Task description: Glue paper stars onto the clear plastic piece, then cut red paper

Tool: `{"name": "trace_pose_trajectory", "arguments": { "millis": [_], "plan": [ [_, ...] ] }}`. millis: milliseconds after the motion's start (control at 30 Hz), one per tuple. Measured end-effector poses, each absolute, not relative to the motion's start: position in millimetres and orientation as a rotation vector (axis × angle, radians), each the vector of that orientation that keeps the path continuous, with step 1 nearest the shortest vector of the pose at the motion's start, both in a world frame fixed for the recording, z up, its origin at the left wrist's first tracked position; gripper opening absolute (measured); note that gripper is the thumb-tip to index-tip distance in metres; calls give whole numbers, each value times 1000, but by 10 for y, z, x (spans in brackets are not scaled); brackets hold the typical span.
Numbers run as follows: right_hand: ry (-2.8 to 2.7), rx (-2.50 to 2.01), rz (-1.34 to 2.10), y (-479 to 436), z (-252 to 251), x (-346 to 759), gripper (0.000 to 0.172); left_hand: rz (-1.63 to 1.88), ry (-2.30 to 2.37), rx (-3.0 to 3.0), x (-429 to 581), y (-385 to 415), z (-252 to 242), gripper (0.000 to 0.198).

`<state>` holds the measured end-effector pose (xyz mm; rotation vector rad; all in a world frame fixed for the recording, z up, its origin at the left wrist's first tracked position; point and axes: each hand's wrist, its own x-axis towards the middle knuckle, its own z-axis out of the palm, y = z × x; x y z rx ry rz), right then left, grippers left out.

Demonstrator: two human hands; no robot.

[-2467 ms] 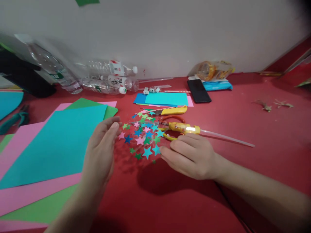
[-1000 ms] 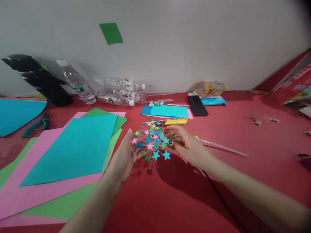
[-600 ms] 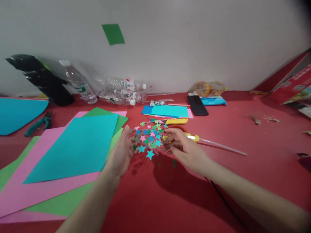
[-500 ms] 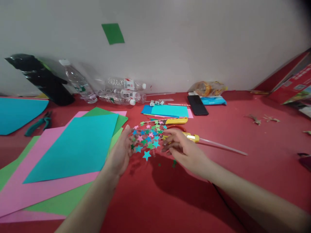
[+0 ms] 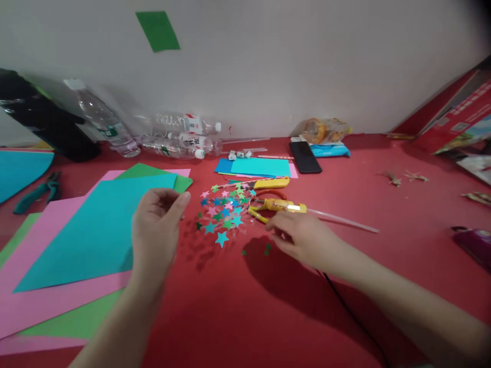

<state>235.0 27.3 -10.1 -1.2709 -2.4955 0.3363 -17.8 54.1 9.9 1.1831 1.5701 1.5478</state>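
A cluster of pink, green and blue paper stars (image 5: 221, 238) stands raised over the red table, with clear parts among them and shadows beneath. My left hand (image 5: 155, 232) is left of it, over the blue paper sheet (image 5: 99, 230). Its fingers are loosely curled, the thumb sticks out, and nothing shows between them. To the cluster's right, my right hand (image 5: 301, 235) has bent, parted fingers and no visible object in them. Just beyond its fingers lies a yellow hot glue gun (image 5: 284, 205) with a clear glue stick (image 5: 343, 221). A yellow utility knife (image 5: 272, 183) lies behind.
Pink and green sheets lie under the blue one. Teal-handled pliers (image 5: 36, 194) are far left. Clear bottles (image 5: 192, 145) lie along the wall. A black phone (image 5: 306, 157) is beside small paper pieces (image 5: 261, 167). A black cord (image 5: 353, 312) runs toward the front right.
My left hand has moved away from the stars, left over the blue sheet, and its fingers have curled. My right hand is slightly farther right of the cluster. The camera view has shifted.
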Motion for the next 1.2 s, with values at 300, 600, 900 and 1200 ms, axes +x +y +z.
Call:
{"name": "trace_pose_trajectory", "arguments": {
  "millis": [300,600,900,1200],
  "plan": [
    [-2780,-1130,61,210,-203,2358,14,1317,1541,1515,-35,283,207,22],
    [-2676,-1132,-105,247,-382,2308,16,1302,1558,1611,139,98,356,28],
    [-2597,-1157,-197,306,-438,2325,19,1208,1580,1621,-3,82,366,16],
    [-2641,-1109,-264,320,-433,2332,18,151,1180,2156,442,-194,-13,27]
  ]
}}
